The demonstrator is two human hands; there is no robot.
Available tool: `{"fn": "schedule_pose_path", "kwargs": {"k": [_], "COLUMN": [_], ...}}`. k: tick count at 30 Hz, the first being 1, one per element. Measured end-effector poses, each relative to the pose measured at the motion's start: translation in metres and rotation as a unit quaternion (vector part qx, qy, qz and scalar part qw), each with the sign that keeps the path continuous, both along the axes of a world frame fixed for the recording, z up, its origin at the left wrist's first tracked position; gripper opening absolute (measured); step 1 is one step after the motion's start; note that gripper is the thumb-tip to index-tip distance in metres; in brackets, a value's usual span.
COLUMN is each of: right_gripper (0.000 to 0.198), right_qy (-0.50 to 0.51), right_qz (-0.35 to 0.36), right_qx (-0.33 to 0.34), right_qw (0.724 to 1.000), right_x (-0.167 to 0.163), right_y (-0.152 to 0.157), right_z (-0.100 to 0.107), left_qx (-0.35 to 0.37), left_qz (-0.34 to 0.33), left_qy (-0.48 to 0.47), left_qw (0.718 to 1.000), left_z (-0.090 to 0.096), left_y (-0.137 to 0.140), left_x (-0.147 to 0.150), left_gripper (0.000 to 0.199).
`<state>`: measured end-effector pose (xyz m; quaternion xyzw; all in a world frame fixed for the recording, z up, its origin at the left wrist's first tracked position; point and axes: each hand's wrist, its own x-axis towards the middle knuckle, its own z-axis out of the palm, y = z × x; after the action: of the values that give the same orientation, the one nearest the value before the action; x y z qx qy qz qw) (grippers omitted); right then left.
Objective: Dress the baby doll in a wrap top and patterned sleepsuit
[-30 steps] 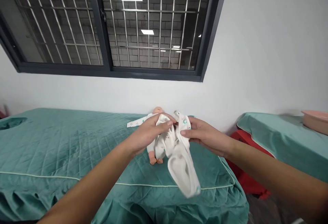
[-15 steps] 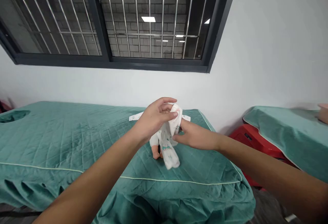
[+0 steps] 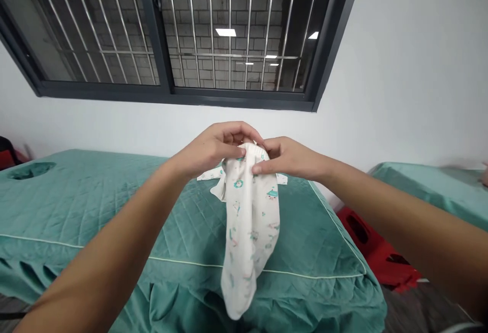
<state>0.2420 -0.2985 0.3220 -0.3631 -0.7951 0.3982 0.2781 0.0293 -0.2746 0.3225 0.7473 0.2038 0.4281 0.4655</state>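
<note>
White printed baby pants (image 3: 238, 216) hang down in front of me with the gathered waistband at the top. My left hand (image 3: 224, 145) pinches the left side of that waistband between thumb and fingers. Opposite it, my right hand (image 3: 284, 157) grips the right side, its thumb on the front of the cloth. Behind the pants a small printed baby top (image 3: 217, 185) lies on the green bed cover (image 3: 152, 211), one sleeve showing on each side. The hanging cloth hides the middle of the top and whatever lies there.
A dark-framed window (image 3: 244, 100) with metal bars sits in the white wall (image 3: 412, 68) behind the bed. A second green-covered bed (image 3: 430, 183) stands at the right, with a red plastic object (image 3: 381, 251) in the gap. The left end of the cover has an oval hole (image 3: 32, 170).
Both hands have risen and come closer, bringing the pants up so they hang full length. The bunched cloth has opened out. The doll's limbs seen below the hands are now out of sight.
</note>
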Motion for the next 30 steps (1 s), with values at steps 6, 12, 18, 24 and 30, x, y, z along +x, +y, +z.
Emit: {"fn": "schedule_pose_path", "kwargs": {"k": [6, 12, 18, 24, 30], "right_gripper": [0.042, 0.045, 0.046, 0.036, 0.043], "right_qy": [-0.032, 0.054, 0.089, 0.007, 0.074], "right_qz": [0.005, -0.053, -0.102, -0.12, -0.144], "right_qx": [0.022, 0.094, 0.09, -0.077, -0.173], "right_qw": [0.999, 0.993, 0.987, 0.99, 0.972], "right_x": [0.014, -0.003, -0.001, 0.024, 0.01], "right_y": [-0.004, 0.006, 0.016, 0.027, 0.045], "right_z": [0.014, -0.001, -0.033, -0.09, -0.139], "left_qx": [0.005, 0.069, -0.029, -0.202, -0.262], "left_qz": [0.066, 0.041, -0.017, -0.014, -0.053], "left_qy": [0.101, 0.199, 0.159, -0.079, -0.068], "left_qw": [0.993, 0.977, 0.987, 0.976, 0.961], "left_z": [0.01, -0.001, -0.061, -0.121, -0.158], "left_y": [-0.005, -0.004, 0.02, 0.058, 0.064], "left_x": [-0.029, -0.013, 0.019, 0.023, 0.026], "left_gripper": [0.019, 0.028, 0.037, 0.046, 0.053]}}
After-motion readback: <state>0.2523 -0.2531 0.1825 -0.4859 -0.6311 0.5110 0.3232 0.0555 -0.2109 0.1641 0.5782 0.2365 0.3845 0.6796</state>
